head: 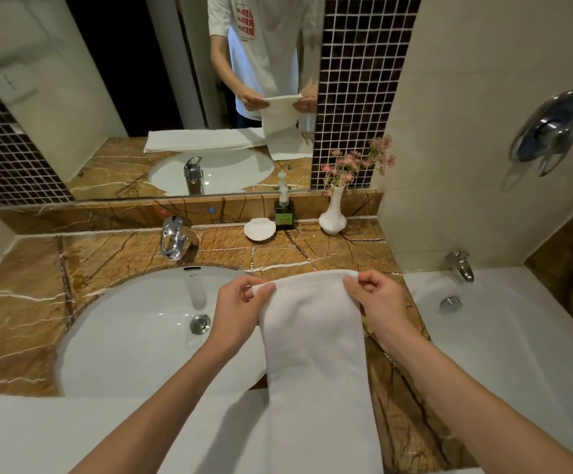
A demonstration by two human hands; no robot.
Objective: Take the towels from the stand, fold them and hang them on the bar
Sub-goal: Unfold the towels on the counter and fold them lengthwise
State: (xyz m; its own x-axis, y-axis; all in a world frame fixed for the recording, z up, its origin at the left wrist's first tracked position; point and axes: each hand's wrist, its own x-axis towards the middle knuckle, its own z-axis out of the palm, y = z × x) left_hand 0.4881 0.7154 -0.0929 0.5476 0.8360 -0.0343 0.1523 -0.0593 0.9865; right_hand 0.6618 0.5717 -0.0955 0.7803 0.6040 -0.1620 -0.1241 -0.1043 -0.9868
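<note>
Bare forearms [175,388], white short-sleeved T-shirt [271,63], red block lettering [245,20] on chest

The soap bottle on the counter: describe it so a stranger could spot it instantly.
Behind the sink basin, follow the marble counter to the mirror. The soap bottle stands between a white shell dish and a white vase; it alone is dark with a white pump.

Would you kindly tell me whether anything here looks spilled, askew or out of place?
Nothing stands out: soap bottle and vase stand upright; left hand and right hand pinch the towel by its top corners.
</note>
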